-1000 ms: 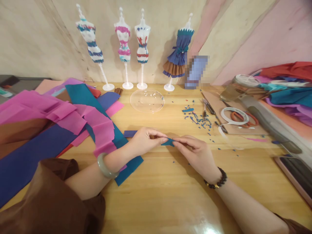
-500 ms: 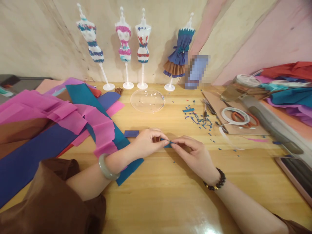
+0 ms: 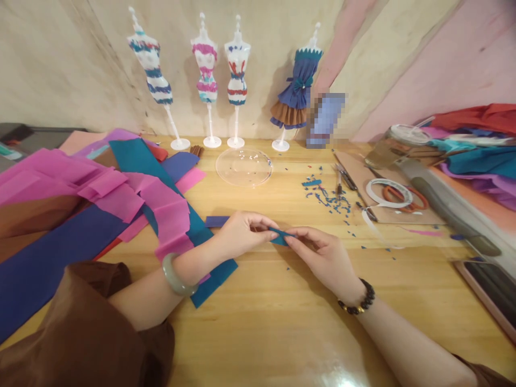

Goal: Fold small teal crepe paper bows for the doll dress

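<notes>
My left hand [image 3: 242,234] and my right hand [image 3: 320,255] meet over the wooden table [image 3: 282,322], both pinched on a small teal paper strip [image 3: 280,235] held between their fingertips. A jade bangle sits on my left wrist and a dark bead bracelet on my right. A small dark blue paper piece [image 3: 215,221] lies just left of my left hand. Part of the strip is hidden inside my fingers.
Pink, blue, teal and brown paper sheets [image 3: 80,204] pile up at the left. Several small mannequins [image 3: 209,75] stand along the wall, with a clear plastic lid [image 3: 244,166] before them. Paper scraps [image 3: 328,199], tape roll [image 3: 389,192], scissors and a phone [image 3: 489,287] lie right.
The teal strip shows a little longer between my fingertips than half a second ago. Both hands stay in nearly the same place.
</notes>
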The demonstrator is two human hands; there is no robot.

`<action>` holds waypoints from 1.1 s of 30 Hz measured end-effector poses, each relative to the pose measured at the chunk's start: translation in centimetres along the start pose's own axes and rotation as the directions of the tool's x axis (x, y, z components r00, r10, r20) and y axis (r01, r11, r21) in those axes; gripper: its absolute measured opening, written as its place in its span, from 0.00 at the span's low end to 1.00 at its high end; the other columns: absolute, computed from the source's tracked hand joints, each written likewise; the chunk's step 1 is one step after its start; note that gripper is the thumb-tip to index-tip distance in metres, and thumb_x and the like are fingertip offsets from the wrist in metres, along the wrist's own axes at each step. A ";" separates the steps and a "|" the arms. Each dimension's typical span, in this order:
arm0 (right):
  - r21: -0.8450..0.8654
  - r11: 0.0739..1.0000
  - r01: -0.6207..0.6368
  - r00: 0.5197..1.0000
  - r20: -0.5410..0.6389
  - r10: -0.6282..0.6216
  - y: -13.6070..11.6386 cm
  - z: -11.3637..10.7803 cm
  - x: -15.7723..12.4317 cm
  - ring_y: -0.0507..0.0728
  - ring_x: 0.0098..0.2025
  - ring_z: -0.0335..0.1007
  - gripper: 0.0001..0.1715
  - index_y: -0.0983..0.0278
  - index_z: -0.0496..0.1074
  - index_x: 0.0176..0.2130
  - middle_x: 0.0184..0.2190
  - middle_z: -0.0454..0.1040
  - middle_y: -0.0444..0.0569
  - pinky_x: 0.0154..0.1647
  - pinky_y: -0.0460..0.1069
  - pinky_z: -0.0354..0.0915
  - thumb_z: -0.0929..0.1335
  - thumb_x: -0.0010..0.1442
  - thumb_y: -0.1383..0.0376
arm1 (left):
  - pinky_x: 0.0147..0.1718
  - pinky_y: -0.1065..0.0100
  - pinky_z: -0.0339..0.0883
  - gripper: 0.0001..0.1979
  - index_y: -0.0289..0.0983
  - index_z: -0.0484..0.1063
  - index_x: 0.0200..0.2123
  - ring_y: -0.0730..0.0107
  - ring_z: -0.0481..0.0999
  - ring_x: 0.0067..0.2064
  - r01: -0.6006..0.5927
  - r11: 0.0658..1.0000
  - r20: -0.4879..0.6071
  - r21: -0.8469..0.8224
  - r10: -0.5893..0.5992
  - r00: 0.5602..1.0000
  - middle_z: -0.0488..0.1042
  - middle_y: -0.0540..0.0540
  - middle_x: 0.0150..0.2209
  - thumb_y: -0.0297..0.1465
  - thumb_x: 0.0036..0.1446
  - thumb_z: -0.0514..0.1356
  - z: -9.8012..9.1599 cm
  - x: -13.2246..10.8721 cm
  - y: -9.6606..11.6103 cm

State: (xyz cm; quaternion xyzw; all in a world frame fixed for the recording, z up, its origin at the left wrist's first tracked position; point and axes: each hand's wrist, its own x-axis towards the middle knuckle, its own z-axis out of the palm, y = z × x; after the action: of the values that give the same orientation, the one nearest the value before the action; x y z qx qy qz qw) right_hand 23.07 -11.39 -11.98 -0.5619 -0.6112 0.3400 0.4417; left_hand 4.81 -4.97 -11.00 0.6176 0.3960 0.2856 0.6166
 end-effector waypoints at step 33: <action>0.115 0.993 -0.001 1.000 -0.014 0.002 -0.1 0.0 0.2 0.57 0.34 0.78 0.09 0.62 0.79 0.34 0.32 0.82 0.49 0.37 0.52 0.75 0.71 0.54 0.59 | 0.22 0.76 0.61 0.08 0.35 0.70 0.31 0.78 0.66 0.24 -0.020 1.000 0.090 -0.004 0.020 0.996 0.69 0.53 0.23 0.35 0.52 0.60 -0.5 -0.8 0.9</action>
State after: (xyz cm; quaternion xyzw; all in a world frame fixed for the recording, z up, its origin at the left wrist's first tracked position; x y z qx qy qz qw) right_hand 23.07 -11.21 -11.84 -0.5382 -0.5870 0.3713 0.4774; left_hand 4.07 -5.32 -9.96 0.6330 0.3612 0.2642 0.6317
